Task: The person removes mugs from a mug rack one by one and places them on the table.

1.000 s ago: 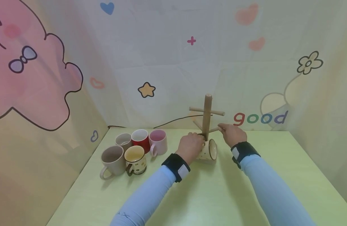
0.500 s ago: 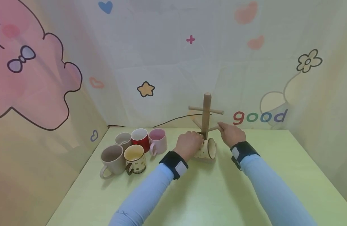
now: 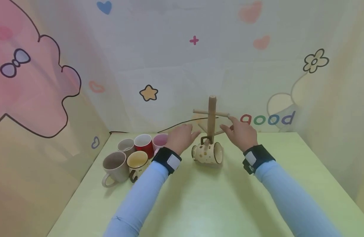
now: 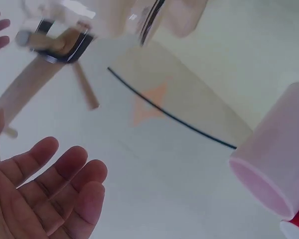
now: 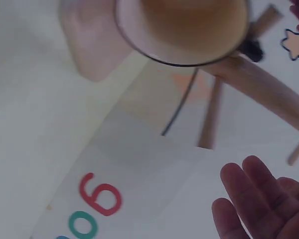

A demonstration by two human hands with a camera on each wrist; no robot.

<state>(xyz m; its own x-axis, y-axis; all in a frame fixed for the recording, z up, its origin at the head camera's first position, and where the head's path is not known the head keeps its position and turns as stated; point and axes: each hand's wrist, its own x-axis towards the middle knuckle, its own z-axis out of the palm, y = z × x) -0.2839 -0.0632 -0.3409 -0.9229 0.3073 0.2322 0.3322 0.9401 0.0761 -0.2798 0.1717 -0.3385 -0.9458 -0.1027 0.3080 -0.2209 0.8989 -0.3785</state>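
A wooden mug tree (image 3: 211, 115) stands toward the back of the table. From one of its low front pegs a cream dotted mug (image 3: 207, 153) hangs sideways by its dark handle, mouth to the right. My left hand (image 3: 180, 137) is off to the mug's left, fingers relaxed and holding nothing; its bare palm faces the tree in the left wrist view. My right hand (image 3: 241, 134) is beside the tree's right-hand pegs, thumb and forefinger apart, with nothing held. In the right wrist view, the tree's post (image 5: 269, 89) and the mug's mouth (image 5: 184, 30) are above its fingers.
At the left stand a large grey-beige mug (image 3: 115, 166), a yellow dotted mug (image 3: 137, 161), a small pale mug (image 3: 126, 146), a red mug (image 3: 144, 144) and a pink mug (image 3: 160, 140), which my left hand partly covers. A printed cloth (image 3: 170, 65) hangs behind the table.
My left hand has let go of the dotted mug and moved left, leaving it hanging. My right hand has released the lower right peg and risen slightly, its fingers opening.
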